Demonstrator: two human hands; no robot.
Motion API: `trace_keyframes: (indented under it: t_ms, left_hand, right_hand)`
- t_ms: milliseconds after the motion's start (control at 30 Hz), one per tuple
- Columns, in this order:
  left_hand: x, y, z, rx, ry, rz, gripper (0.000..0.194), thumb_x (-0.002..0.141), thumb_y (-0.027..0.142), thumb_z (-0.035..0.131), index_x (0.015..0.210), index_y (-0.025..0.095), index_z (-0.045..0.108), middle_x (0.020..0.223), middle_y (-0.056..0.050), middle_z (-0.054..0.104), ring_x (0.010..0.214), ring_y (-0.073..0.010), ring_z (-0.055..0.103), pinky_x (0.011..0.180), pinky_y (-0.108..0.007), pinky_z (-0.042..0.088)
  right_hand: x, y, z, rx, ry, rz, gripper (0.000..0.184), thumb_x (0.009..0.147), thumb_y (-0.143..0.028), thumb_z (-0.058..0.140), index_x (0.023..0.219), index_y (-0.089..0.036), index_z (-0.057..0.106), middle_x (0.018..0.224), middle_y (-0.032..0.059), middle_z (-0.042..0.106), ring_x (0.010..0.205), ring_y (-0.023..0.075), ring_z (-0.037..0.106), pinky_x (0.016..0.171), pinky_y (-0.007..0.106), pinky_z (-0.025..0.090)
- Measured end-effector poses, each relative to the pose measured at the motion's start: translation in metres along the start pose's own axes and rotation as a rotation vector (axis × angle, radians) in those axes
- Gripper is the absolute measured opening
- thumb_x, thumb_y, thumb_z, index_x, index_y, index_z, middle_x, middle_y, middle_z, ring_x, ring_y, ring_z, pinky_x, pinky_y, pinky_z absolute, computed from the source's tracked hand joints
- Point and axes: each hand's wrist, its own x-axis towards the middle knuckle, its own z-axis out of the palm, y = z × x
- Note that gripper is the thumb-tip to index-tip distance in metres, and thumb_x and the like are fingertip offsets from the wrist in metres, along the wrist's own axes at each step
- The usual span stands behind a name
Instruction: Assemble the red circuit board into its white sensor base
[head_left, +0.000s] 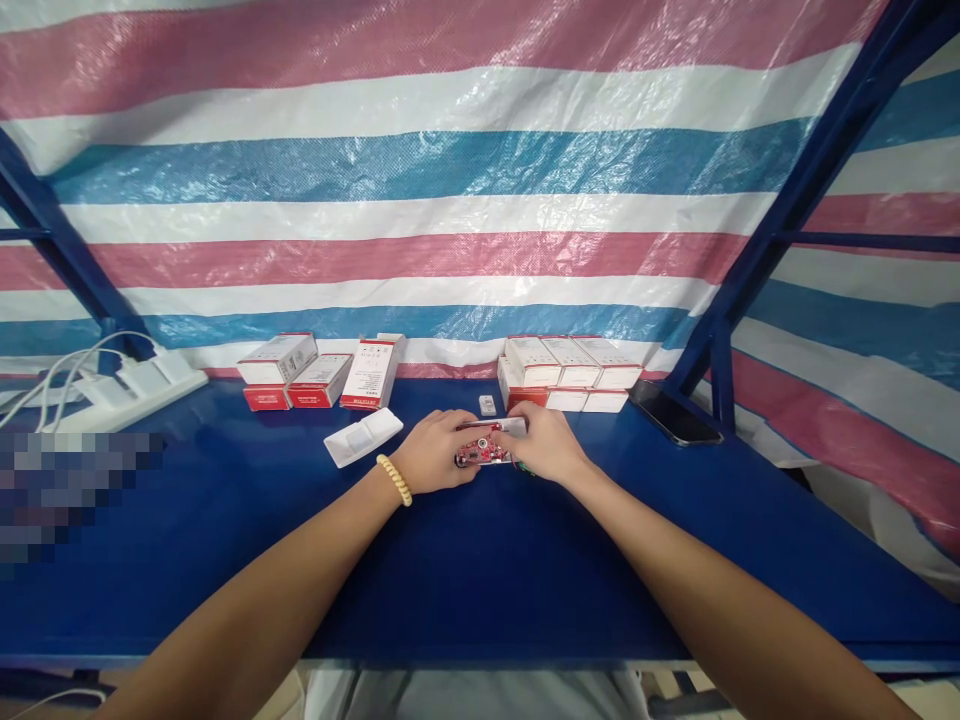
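Red circuit board [480, 450] half hidden under hands; box print unreadable.

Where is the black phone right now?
In the head view, the flat black phone lies on the blue table, right of the right-hand stack of red-and-white boxes, beside the blue frame post.

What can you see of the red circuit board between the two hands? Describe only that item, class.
The red circuit board lies flat on the blue table, seated in a white housing that shows along its far edge. Small dark and silvery components dot its top. The left hand covers its left end and the right hand its right end, so only the middle shows. Finer details are too small to tell.
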Motion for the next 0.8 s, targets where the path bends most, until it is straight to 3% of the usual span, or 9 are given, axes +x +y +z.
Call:
trace_keyframes:
  t_ms: [200, 333, 500, 667, 800]
  left_hand:
    - [0.0023, 0.0006, -0.004, -0.058, -0.122, -0.056, 0.052, 0.07, 0.036, 0.066, 0.12, 0.024, 0.06, 0.117, -0.007, 0.06, 0.103, -0.0241, 0.058, 0.093, -0.038, 0.042]
    - [0.002, -0.002, -0.0064, -0.087, -0.204, -0.071, 0.052, 0.067, 0.037, 0.067, 0.117, 0.023, 0.062, 0.108, -0.006, 0.063, 0.096, -0.0238, 0.059, 0.088, -0.037, 0.043]
    - [0.0019, -0.0001, -0.009, -0.131, -0.269, -0.06, 0.047, 0.066, 0.035, 0.067, 0.111, 0.02, 0.063, 0.106, -0.006, 0.063, 0.094, -0.0235, 0.06, 0.086, -0.035, 0.044]
    - [0.0021, 0.0018, -0.0061, -0.158, -0.269, -0.036, 0.046, 0.075, 0.043, 0.063, 0.115, 0.02, 0.061, 0.108, -0.007, 0.063, 0.098, -0.0239, 0.059, 0.089, -0.036, 0.043]
    - [0.0021, -0.0018, -0.0048, -0.232, -0.284, -0.026, 0.044, 0.081, 0.046, 0.059, 0.116, 0.021, 0.062, 0.116, -0.008, 0.06, 0.105, -0.0237, 0.056, 0.093, -0.035, 0.042]
  right_hand:
    - [0.0049, 0.0064, 0.0004, 0.012, 0.019, -0.027, 0.02, 0.073, -0.027, 0.059, 0.091, -0.018, 0.061, 0.076, 0.0032, 0.067, 0.071, 0.0162, 0.061, 0.064, 0.026, 0.042]
    - [0.0052, 0.0065, 0.001, -0.009, -0.052, -0.075, 0.018, 0.069, -0.015, 0.057, 0.087, -0.017, 0.062, 0.077, 0.0027, 0.068, 0.071, 0.0149, 0.06, 0.066, 0.025, 0.043]
    - [0.0029, 0.0056, 0.0022, -0.038, -0.165, -0.128, 0.011, 0.07, -0.018, 0.056, 0.078, -0.02, 0.063, 0.071, 0.0007, 0.067, 0.062, 0.0131, 0.059, 0.057, 0.023, 0.04]
    - [0.0019, 0.0059, 0.0041, -0.061, -0.17, -0.183, 0.013, 0.073, -0.021, 0.055, 0.083, -0.021, 0.064, 0.07, 0.0, 0.067, 0.062, 0.0127, 0.058, 0.058, 0.023, 0.038]
    - [0.0025, 0.007, 0.0066, -0.044, -0.179, -0.142, 0.011, 0.076, -0.019, 0.054, 0.082, -0.021, 0.063, 0.067, -0.0006, 0.065, 0.06, 0.0121, 0.057, 0.057, 0.022, 0.037]
